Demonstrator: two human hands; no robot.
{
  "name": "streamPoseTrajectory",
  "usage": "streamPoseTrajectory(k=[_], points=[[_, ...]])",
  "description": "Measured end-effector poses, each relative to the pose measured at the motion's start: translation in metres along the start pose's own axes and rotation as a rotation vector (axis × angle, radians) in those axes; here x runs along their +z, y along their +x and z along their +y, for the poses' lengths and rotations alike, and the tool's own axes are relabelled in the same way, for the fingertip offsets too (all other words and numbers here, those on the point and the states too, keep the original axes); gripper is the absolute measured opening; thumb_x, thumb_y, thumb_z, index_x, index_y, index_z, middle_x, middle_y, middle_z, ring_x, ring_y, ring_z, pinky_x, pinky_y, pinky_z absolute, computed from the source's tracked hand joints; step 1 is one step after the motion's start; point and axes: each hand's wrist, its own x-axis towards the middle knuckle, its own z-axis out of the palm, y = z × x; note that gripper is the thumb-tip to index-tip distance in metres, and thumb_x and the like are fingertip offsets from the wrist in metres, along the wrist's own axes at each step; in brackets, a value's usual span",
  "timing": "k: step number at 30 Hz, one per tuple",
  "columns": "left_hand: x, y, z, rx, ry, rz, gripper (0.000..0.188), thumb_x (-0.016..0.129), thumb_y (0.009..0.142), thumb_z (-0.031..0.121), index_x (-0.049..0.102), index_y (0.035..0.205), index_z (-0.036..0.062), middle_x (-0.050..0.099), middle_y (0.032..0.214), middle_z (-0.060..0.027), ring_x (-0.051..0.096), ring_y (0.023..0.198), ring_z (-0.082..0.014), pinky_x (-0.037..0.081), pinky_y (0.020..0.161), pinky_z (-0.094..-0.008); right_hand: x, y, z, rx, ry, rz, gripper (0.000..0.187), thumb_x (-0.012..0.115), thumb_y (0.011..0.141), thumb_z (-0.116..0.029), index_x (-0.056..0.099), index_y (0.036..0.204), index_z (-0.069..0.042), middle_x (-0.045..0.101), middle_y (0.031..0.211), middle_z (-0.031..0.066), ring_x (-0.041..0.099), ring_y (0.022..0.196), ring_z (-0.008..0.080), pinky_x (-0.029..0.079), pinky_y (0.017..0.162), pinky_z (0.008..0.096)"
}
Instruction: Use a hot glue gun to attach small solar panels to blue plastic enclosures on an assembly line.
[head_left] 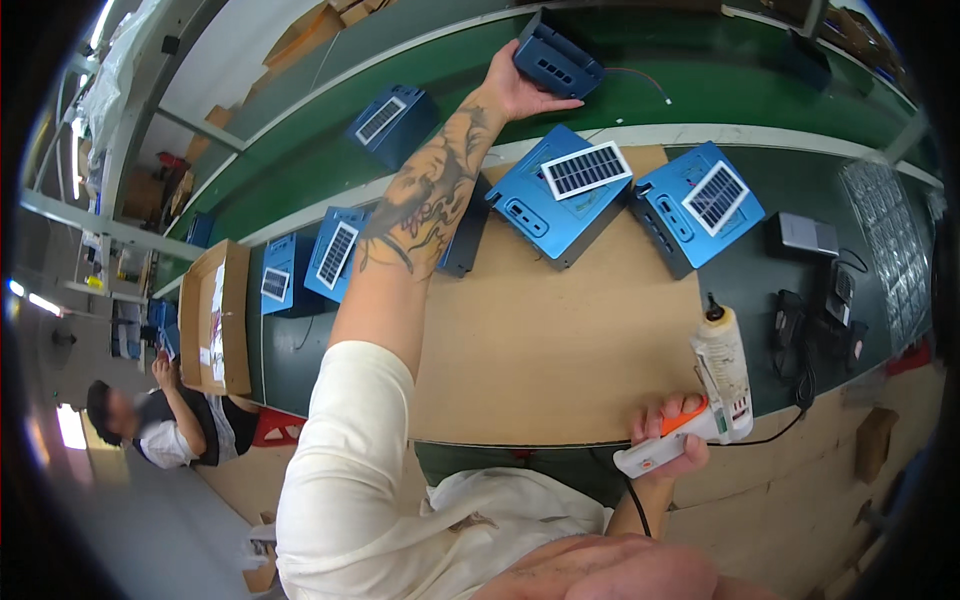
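Note:
My left arm stretches to the far side, over the green belt. There my left hand (515, 88) grips a dark blue plastic housing (558, 62) by its left side, with a thin wire trailing from it to the right. My right hand (672, 438) is wrapped round the handle of a white hot glue gun (722, 375) with an orange trigger, its dark nozzle pointing away from me. Between my hands, a blue box with a small solar panel (560, 195) rests on the brown board (540, 350). Another blue solar box (700, 208) sits to its right.
More blue solar boxes stand at left (335, 250) and on the belt (395, 125). A dark box is partly hidden behind my forearm. Black adapters (790, 320), cables and clear plastic packaging (888, 250) lie at right. A cardboard tray (238, 320) and another person (190, 425) are at left.

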Motion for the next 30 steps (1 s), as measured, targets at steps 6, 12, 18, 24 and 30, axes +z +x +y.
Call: streamPoseTrajectory(k=[6,12,18,24,30], points=[[-0.007,-0.002,0.021,0.182,0.341,0.517,0.059,0.049,0.099,0.029,0.032,0.143,-0.0054,0.031,0.148,-0.0287,0.035,0.136,-0.0417,0.049,0.099,-0.0565,0.005,0.001,-0.003,-0.034,-0.040,0.020,0.030,0.062,0.075,-0.019,0.057,0.100,-0.003,0.061,0.096,0.0154,0.060,0.069,0.0253,0.047,0.063,0.0438],[-0.042,-0.093,0.087,0.423,1.514,0.470,0.078,0.060,0.087,0.051,0.040,0.144,0.0002,0.039,0.144,-0.0288,0.042,0.131,-0.0421,0.048,0.097,-0.0505,0.005,-0.003,-0.008,0.075,-0.087,0.063,0.038,0.063,0.072,-0.019,0.055,0.105,-0.002,0.060,0.091,0.0169,0.059,0.068,0.0259,0.047,0.064,0.0444],[-0.130,-0.157,0.125,0.080,2.201,0.752,0.132,0.065,0.060,0.082,0.012,0.154,0.0043,0.031,0.146,-0.0361,0.035,0.135,-0.0477,0.032,0.111,-0.0504,0.013,0.005,-0.004,0.103,-0.108,0.231,0.044,0.063,0.069,-0.018,0.055,0.109,-0.003,0.059,0.090,0.0171,0.059,0.067,0.0259,0.046,0.065,0.0450],[-0.118,-0.147,0.113,0.120,2.017,0.607,0.131,0.067,0.060,0.080,0.014,0.154,0.0057,0.035,0.143,-0.0369,0.035,0.134,-0.0492,0.029,0.113,-0.0505,0.012,0.005,-0.008,0.122,-0.130,0.178,0.044,0.062,0.071,-0.016,0.054,0.113,-0.003,0.059,0.097,0.0179,0.060,0.073,0.0257,0.048,0.068,0.0437],[-0.052,-0.225,0.109,0.630,2.242,0.357,0.114,0.077,0.067,0.060,0.021,0.153,0.0101,0.039,0.144,-0.0286,0.036,0.135,-0.0445,0.033,0.112,-0.0468,0.010,0.005,-0.004,0.152,-0.105,0.056,0.045,0.061,0.076,-0.012,0.049,0.119,-0.004,0.055,0.106,0.0155,0.059,0.083,0.0242,0.048,0.073,0.0392]])
